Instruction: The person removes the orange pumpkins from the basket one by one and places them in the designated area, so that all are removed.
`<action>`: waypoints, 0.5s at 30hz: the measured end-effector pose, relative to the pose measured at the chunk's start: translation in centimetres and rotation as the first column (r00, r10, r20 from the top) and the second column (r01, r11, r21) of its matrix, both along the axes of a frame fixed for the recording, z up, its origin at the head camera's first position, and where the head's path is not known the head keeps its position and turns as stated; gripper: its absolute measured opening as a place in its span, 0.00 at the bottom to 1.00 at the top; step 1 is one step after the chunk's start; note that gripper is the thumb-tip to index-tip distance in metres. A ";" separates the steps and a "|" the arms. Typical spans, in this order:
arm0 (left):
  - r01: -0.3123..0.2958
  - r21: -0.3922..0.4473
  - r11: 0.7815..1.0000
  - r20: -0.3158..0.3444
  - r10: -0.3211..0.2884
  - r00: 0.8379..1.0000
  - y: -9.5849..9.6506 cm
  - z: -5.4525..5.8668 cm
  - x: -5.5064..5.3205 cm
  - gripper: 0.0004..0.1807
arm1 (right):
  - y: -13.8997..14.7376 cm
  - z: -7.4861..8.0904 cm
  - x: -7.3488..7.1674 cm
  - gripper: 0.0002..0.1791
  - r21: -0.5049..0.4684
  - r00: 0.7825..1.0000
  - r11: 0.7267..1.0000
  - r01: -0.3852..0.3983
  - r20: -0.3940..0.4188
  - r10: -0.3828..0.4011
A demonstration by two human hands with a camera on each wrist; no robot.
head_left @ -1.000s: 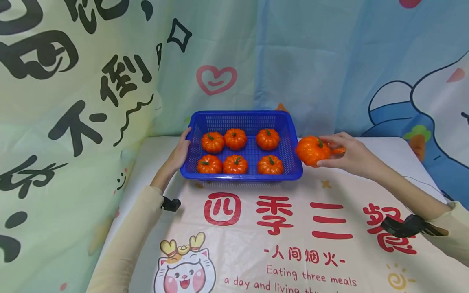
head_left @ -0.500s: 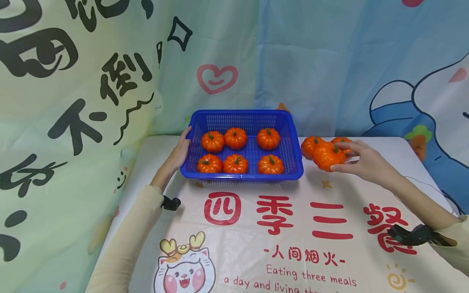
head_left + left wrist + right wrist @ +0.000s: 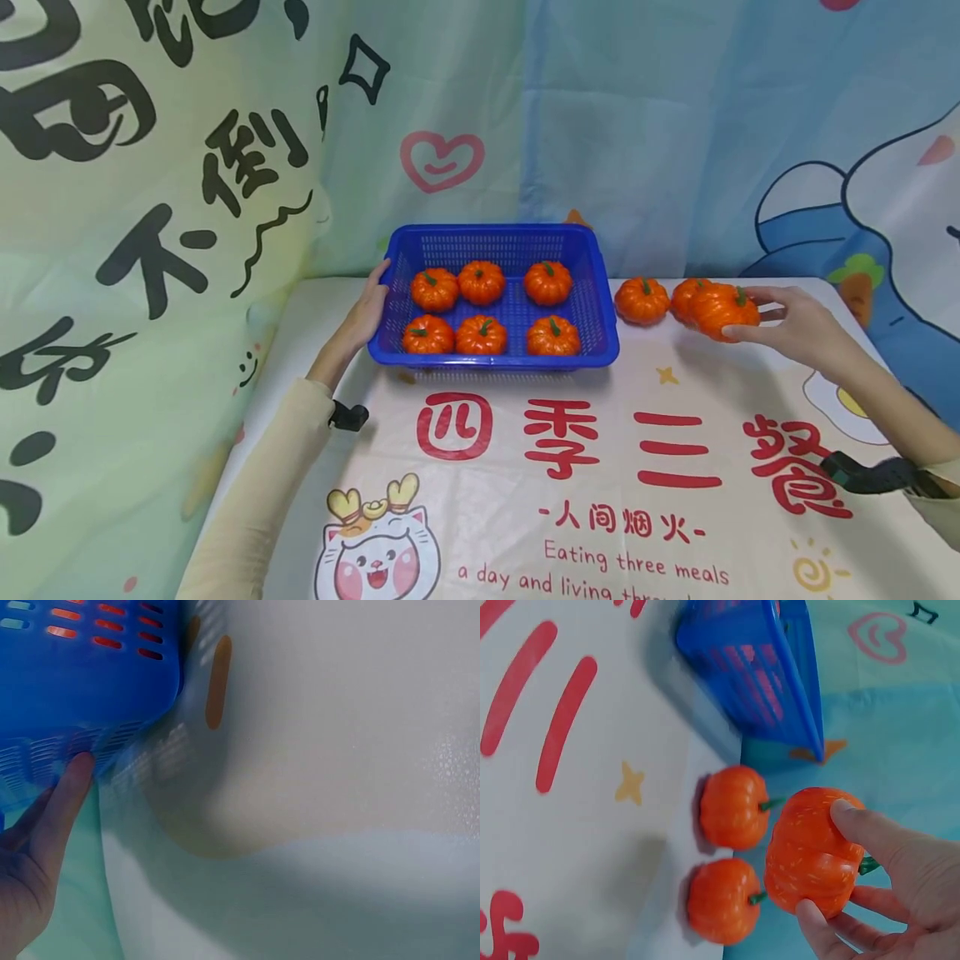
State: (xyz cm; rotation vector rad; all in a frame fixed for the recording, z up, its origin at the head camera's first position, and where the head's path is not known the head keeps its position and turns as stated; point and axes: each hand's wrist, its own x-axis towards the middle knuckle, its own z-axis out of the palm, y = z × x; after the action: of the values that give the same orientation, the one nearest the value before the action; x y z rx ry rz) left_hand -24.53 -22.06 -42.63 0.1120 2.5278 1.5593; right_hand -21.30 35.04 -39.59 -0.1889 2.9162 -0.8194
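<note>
My right hand (image 3: 798, 323) pinches a small orange pumpkin (image 3: 724, 312) between thumb and fingers, raised off the table, as the right wrist view also shows. In the head view it partly covers a second pumpkin (image 3: 686, 298) standing on the table. Left of that one sits a third pumpkin (image 3: 642, 301), beside a blue plastic basket (image 3: 491, 361). Inside the basket are several more pumpkins (image 3: 482, 282) in two rows. My left hand (image 3: 366, 308) touches the basket's left side; in the left wrist view its visible fingers (image 3: 66, 799) lie nearly straight against the slotted wall.
A printed cloth (image 3: 600, 533) with red characters and a cartoon cat covers the table. Behind the table's far edge hangs a patterned curtain (image 3: 622, 133). More curtain (image 3: 165, 350) runs along the left side.
The right hand has moved rightward with its pumpkin, from the basket's right end past the loose pumpkins, uncovering the nearest one. My left hand and the basket have stayed put.
</note>
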 end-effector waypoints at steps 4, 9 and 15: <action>0.005 0.015 1.000 -0.016 -0.005 1.000 -0.2 -0.2 -0.1 0.31 | 1.6 -0.1 -0.5 0.42 0.019 1.000 1.000 0.017 -0.012 -0.017; 0.004 0.016 1.000 -0.006 -0.004 1.000 -0.2 -0.3 -0.1 0.31 | 3.7 -0.8 -1.3 0.43 0.051 0.997 0.997 0.058 -0.043 -0.056; 0.002 0.002 1.000 0.001 -0.002 1.000 -0.1 -0.1 -0.1 0.31 | 6.5 -2.4 -2.9 0.41 0.150 0.991 0.982 0.115 -0.082 -0.104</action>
State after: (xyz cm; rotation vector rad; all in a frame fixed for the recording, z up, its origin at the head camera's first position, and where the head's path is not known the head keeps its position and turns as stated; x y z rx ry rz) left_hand -24.62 -22.11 -42.76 0.1142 2.5246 1.5611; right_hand -24.22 41.59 -41.96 -0.0462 3.0668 -0.6078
